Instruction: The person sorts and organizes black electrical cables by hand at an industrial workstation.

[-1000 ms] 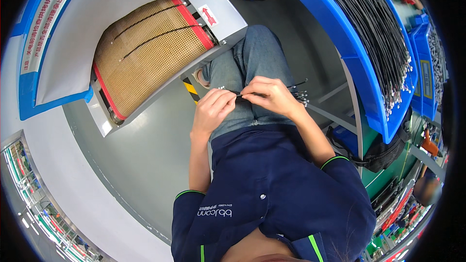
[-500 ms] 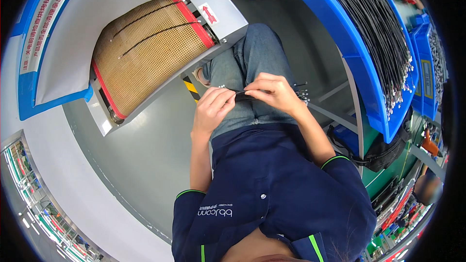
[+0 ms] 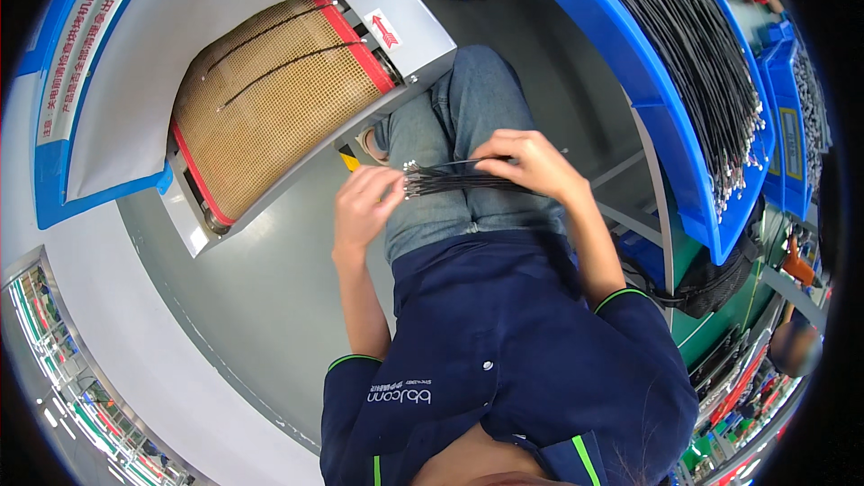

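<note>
A bundle of thin black cables with small white ends lies across my lap. My left hand is at the bundle's left end, thumb and fingers pinched together beside the white ends; what is between its fingertips is too small to make out. Over the right part of the bundle, my right hand pinches one black cable between thumb and forefinger. That cable stretches leftward just above the others. The bundle's right end is hidden under my right hand and wrist.
At the left stands a machine with a tan mesh conveyor belt, two black cables on it. A large blue bin full of black cables is at the right, with more blue bins beyond. A black bag sits below.
My hands have moved apart: the left went left and down, the right a little to the right. More of the cable bundle on my lap now shows between them.
</note>
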Available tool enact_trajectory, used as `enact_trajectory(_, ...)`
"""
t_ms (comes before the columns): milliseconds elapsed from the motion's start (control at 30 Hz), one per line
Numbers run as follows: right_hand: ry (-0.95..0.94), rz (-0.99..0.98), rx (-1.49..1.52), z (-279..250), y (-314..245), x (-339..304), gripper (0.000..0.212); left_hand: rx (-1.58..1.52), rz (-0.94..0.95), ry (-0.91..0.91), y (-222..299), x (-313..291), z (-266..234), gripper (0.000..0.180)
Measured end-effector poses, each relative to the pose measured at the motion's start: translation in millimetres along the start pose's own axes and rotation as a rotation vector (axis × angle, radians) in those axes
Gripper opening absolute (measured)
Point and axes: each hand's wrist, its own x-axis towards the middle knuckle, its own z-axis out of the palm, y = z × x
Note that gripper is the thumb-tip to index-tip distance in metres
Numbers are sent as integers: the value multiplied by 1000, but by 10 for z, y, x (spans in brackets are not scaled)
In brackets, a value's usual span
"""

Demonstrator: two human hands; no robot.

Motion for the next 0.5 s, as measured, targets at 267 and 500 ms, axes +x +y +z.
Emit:
enact_trajectory(267,100,51,-53,-239,55,-108,15,42,-243,91,-260,-213,-309,13)
enact_trajectory(500,119,-117,-210,-106,-43,-5,11,36,-229,48,-222,-189,-321,13)
